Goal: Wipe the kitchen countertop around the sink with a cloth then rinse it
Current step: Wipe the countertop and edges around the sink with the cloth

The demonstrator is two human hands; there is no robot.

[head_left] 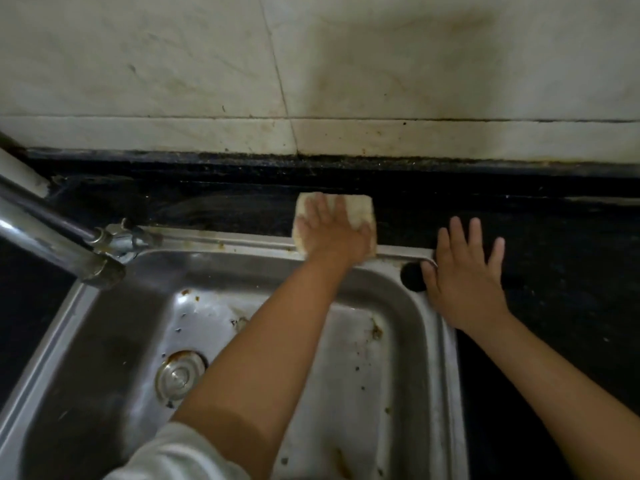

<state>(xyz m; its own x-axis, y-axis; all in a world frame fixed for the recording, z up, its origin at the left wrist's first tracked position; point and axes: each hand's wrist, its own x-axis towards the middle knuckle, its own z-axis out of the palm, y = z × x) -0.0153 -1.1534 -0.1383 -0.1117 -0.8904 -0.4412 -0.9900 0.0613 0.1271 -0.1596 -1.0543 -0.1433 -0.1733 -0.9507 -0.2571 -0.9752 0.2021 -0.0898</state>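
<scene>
Head view. Sink: steel, stained. Cloth: pale, on the dark desk just behind the sink's back rim. Left hand: flat, fingers straight, pressing the cloth. Right hand: spread flat (holding nothing) at the sink's back right corner.

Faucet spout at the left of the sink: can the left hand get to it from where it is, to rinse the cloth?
Probably yes. The left hand presses the cloth flat on the countertop behind the sink; nothing stands between it and the faucet.
</scene>
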